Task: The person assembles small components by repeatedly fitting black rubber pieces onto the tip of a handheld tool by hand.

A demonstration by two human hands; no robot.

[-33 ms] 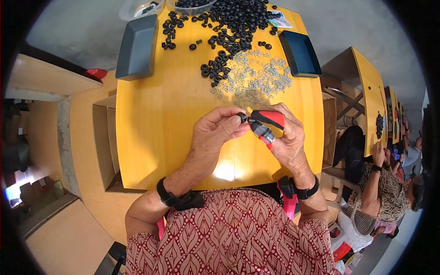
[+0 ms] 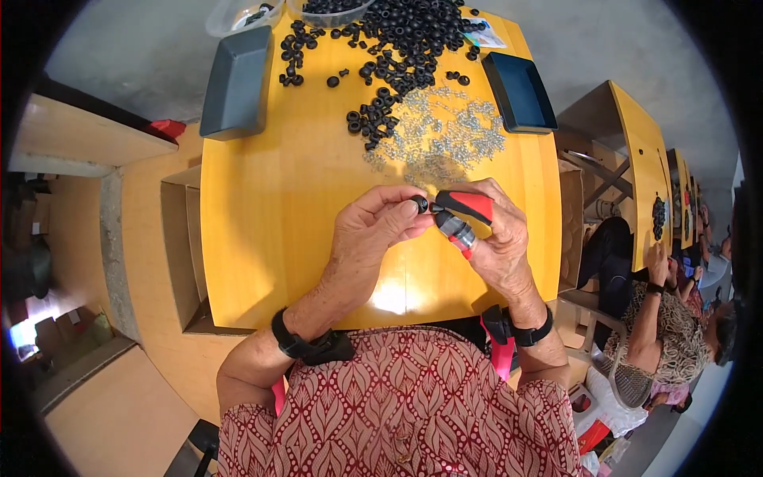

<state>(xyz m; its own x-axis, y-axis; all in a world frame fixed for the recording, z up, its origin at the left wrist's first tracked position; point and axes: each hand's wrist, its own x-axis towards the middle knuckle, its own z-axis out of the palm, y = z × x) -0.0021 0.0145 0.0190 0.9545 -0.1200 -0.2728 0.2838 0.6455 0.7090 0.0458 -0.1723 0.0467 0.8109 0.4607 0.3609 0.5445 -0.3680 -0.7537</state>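
My left hand (image 2: 362,234) pinches a small round black part (image 2: 420,204) between thumb and fingers, above the near half of the yellow table (image 2: 270,222). In my right hand (image 2: 505,250) is a red-and-black tool (image 2: 472,206) that looks like a small power screwdriver. Its narrow end meets or almost meets the black part; I cannot tell whether they touch. Just beyond my hands lies a spread of small silver screws (image 2: 445,131). Past it, loose black round parts (image 2: 413,40) are heaped toward the far edge.
A dark tray (image 2: 236,83) stands at the table's far left, another dark tray (image 2: 520,94) at the far right. A clear tub (image 2: 332,11) of black parts sits at the back. Open cardboard (image 2: 181,246) flanks the left side. At right, another person (image 2: 660,334) works at a separate table.
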